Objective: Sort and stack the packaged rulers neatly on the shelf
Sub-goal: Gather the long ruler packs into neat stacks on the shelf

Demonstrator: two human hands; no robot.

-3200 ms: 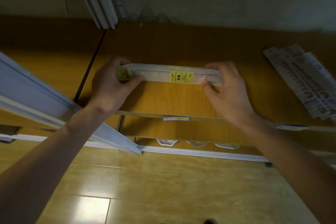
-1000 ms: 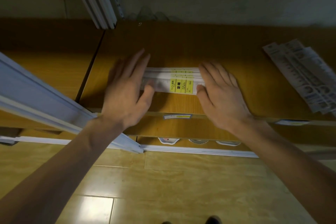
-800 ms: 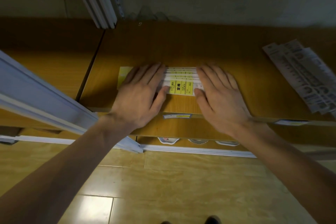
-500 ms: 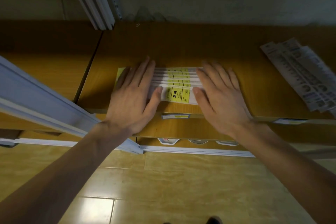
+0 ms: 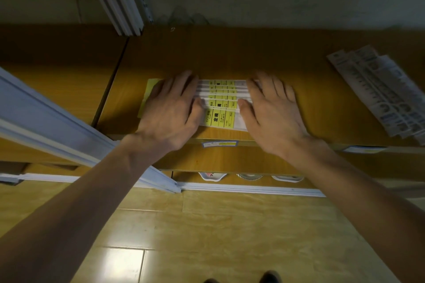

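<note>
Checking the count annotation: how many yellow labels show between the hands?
5 visible labels, fanned front to back: nearest, then, farthest. The hands cover the packs' ends; more may be hidden.

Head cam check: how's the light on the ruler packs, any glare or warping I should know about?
Head view: dim, warm light; the yellow-labelled ruler packs under the left hand and right hand read clearly. Head view: glare only on the floor tiles. Head view: wide-angle bending at the edges, and the second ruler pile looks soft.
</note>
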